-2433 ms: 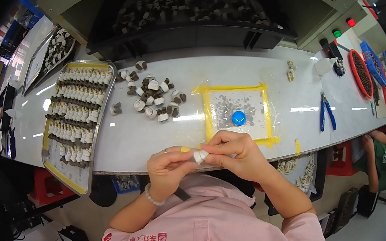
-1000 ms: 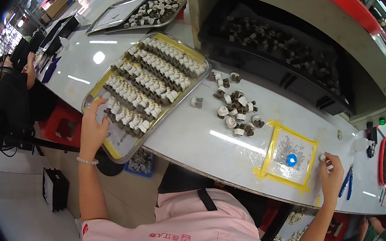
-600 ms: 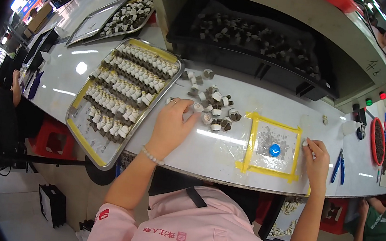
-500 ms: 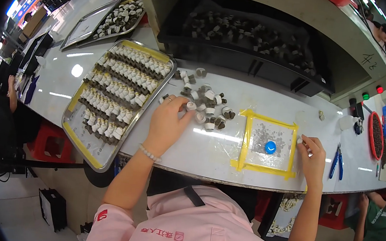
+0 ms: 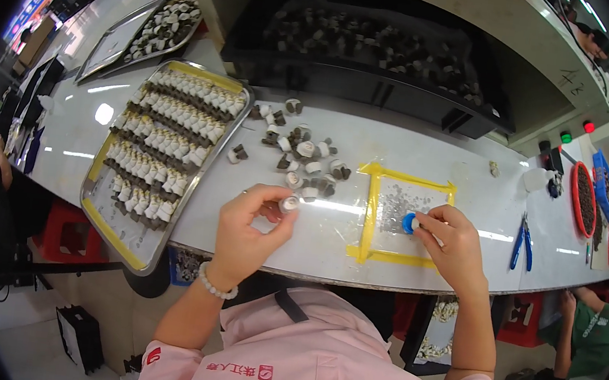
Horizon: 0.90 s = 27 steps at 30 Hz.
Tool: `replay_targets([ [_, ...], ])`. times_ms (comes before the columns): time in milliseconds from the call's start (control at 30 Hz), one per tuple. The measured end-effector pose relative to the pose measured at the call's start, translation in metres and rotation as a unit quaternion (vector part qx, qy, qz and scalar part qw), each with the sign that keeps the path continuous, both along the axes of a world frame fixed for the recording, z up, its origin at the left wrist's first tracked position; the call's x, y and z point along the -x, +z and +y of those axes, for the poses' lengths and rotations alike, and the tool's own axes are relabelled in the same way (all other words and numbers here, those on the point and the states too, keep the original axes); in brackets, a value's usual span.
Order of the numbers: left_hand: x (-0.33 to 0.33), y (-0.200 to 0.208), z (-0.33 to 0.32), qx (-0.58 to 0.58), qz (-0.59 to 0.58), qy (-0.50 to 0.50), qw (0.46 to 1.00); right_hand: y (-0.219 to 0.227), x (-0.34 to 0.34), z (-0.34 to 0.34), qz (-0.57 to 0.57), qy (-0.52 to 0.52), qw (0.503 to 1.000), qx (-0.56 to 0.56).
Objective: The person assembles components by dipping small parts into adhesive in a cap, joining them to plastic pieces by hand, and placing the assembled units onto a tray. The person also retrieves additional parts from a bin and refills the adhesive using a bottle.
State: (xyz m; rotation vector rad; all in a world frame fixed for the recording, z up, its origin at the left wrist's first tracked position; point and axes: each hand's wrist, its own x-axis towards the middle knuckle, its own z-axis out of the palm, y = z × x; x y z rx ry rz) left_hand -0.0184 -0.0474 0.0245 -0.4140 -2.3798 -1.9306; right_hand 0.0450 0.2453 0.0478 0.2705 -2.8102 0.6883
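Note:
My left hand (image 5: 255, 229) pinches a small round part with a whitish end (image 5: 288, 204) between thumb and forefinger, above the table. My right hand (image 5: 452, 244) is closed in a pinch around a small whitish piece (image 5: 415, 224), right at the blue cap (image 5: 407, 223); the fingers partly cover the cap. Under them lies a square outlined in yellow tape (image 5: 369, 220), with many small grey discs (image 5: 395, 204) inside. Loose white-and-dark parts (image 5: 313, 167) lie scattered beyond my left hand. At left, a metal tray (image 5: 206, 160) holds rows of such parts.
A black bin (image 5: 376, 86) full of parts stands under a shelf at the back. Blue-handled pliers (image 5: 523, 245) lie at right, near a white bottle (image 5: 537, 179) and a red basket (image 5: 583, 199). A second tray (image 5: 164, 28) sits far left. A person in green (image 5: 597, 328) is at right.
My left hand has drawn back from the loose parts with one part in its fingers. My right hand has moved left from outside the tape to the blue cap.

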Motion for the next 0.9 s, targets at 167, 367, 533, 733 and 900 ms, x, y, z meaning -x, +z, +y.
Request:
replay_targets([
  [167, -0.003, 0.003, -0.001, 0.041, 0.057, -0.028, 0.997, 0.003, 0.004, -0.005, -0.011, 0.011, 0.998, -0.058],
  [367, -0.002, 0.004, -0.005, 0.057, 0.048, -0.032, 0.997, 0.006, 0.013, -0.009, -0.035, 0.022, 0.995, -0.086],
  [533, -0.005, 0.01, -0.015, 0.034, -0.005, -0.033, 0.999, 0.009, 0.014, -0.011, -0.032, 0.035, 0.995, -0.082],
  [733, 0.056, 0.041, -0.069, -0.171, -0.314, -0.093, 0.929, 0.003, -0.005, 0.002, -0.036, -0.045, 0.995, 0.081],
  [900, 0.199, 0.039, -0.143, -0.287, -0.241, -0.036, 0.927, 0.001, -0.01, -0.001, -0.013, -0.057, 0.991, 0.118],
])
